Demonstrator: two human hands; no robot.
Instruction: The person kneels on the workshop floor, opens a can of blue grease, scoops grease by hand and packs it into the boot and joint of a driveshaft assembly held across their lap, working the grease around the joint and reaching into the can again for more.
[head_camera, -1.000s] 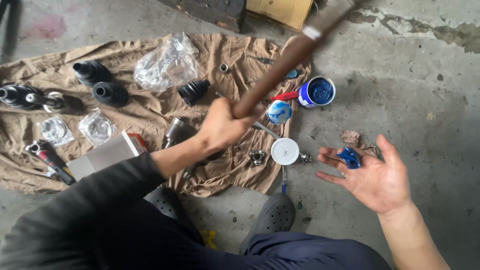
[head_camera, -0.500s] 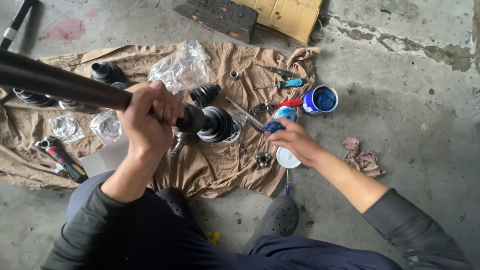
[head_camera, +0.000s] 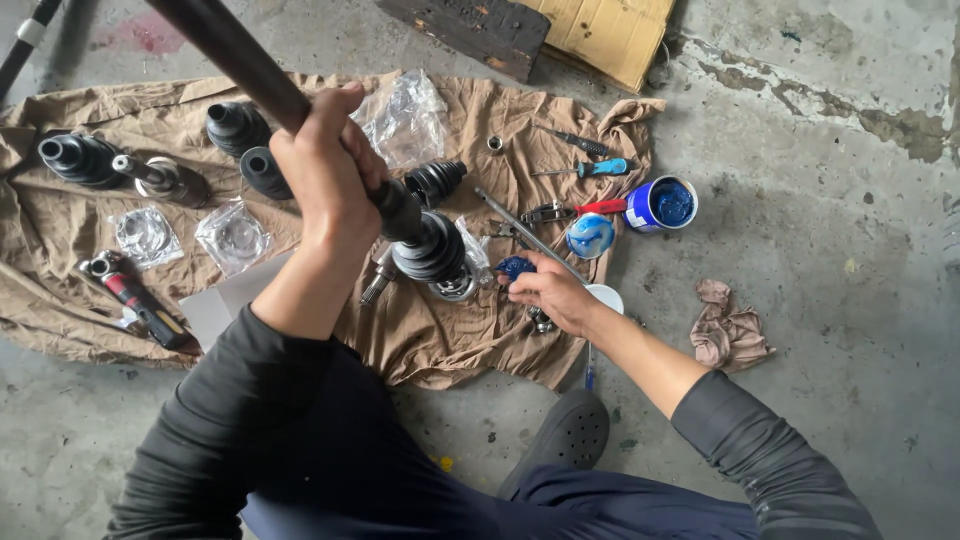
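My left hand (head_camera: 325, 170) is wrapped in a full grip round the dark axle shaft (head_camera: 235, 60), which slants down to the black rubber boot (head_camera: 430, 245) and the metal joint (head_camera: 458, 285) at its low end, over the brown cloth (head_camera: 420, 340) spread on the concrete floor. My right hand (head_camera: 550, 290) sits just beside the joint, fingers curled and smeared with blue grease; I cannot tell whether they pinch anything. The open blue grease tub (head_camera: 662, 203) stands near the cloth's right edge, with screwdrivers (head_camera: 590, 168) close by. My worry is slip: greasy fingers could lose hold. The long shaft is held by one hand only, so it could swing or drop onto the loose parts on the cloth.
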